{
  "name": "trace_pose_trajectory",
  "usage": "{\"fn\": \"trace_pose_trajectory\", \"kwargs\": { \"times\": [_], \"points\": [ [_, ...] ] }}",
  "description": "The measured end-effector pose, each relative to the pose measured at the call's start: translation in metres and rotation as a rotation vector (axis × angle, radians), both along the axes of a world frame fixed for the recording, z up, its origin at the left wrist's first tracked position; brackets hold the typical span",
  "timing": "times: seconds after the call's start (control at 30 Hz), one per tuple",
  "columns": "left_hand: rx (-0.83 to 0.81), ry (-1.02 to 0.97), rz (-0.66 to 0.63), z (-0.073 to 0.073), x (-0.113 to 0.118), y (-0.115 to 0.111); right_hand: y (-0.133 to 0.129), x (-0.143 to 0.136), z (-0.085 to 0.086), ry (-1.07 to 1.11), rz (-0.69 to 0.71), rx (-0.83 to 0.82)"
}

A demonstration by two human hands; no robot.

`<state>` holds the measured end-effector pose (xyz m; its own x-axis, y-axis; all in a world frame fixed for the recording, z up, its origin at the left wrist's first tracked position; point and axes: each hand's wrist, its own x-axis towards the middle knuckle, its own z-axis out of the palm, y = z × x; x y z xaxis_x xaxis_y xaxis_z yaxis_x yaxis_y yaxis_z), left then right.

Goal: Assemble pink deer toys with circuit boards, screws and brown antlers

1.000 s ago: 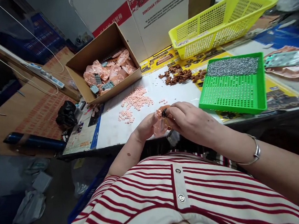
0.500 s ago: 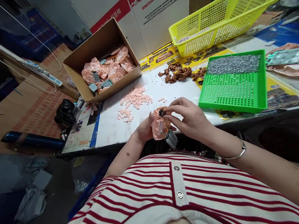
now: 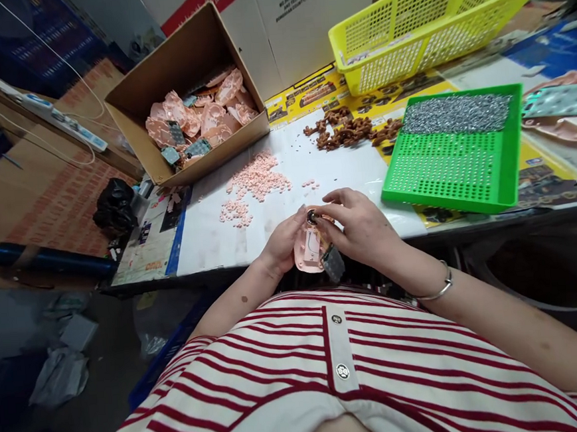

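My left hand (image 3: 283, 244) grips a pink plastic shell (image 3: 308, 260) by its left side, above the table's front edge, with the hollow inner face toward me. A small round dark part (image 3: 312, 216), like a little speaker, sits at the shell's upper end. The thumb and fingers of my right hand (image 3: 358, 227) are closed on this part; their tips partly cover it. A grey-green circuit board (image 3: 333, 264) hangs at the shell's lower right, below my right fingers. Wires near the board are only partly visible.
Behind lies a pile of small pink pieces (image 3: 258, 178). A cardboard box (image 3: 185, 174) holds pink shells and boards. Brown pieces (image 3: 349, 132) lie near a green tray (image 3: 446, 183) with metal screws (image 3: 458, 115). A yellow basket (image 3: 387, 68) stands at the back right.
The pink shell has turned, so its inside faces me more squarely. My right fingers have shifted slightly on the dark round part. The whole view has tilted a little downward.
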<state>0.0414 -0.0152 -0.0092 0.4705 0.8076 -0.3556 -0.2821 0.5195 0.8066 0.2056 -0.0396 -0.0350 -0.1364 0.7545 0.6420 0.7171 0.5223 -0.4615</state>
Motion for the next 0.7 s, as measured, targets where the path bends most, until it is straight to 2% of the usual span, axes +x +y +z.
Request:
{"fn": "trace_pose_trajectory", "kwargs": {
  "times": [0.1, 0.23, 0.3, 0.37, 0.5, 0.6, 0.7],
  "points": [
    [0.003, 0.034, 0.019, -0.002, 0.000, -0.001, 0.001, 0.000, -0.003, 0.018, 0.044, -0.022],
    [0.062, 0.029, -0.038, -0.001, -0.002, -0.002, 0.003, 0.002, -0.004, 0.052, 0.121, -0.081],
    [0.070, 0.035, -0.067, 0.000, -0.003, -0.001, 0.003, 0.004, -0.005, 0.134, 0.172, -0.138],
    [0.082, 0.051, -0.031, 0.003, -0.004, 0.001, 0.003, 0.007, -0.008, 0.324, 0.219, -0.256],
    [0.170, 0.053, 0.183, 0.015, -0.006, 0.012, 0.002, 0.012, -0.019, 0.749, 0.286, -0.661],
    [0.299, 0.054, 0.251, 0.025, -0.009, 0.022, 0.000, 0.013, -0.021, 0.889, 0.425, -0.859],
    [0.396, 0.083, 0.285, 0.031, -0.013, 0.029, -0.002, 0.012, -0.015, 0.911, 0.481, -0.930]
  ]
}}
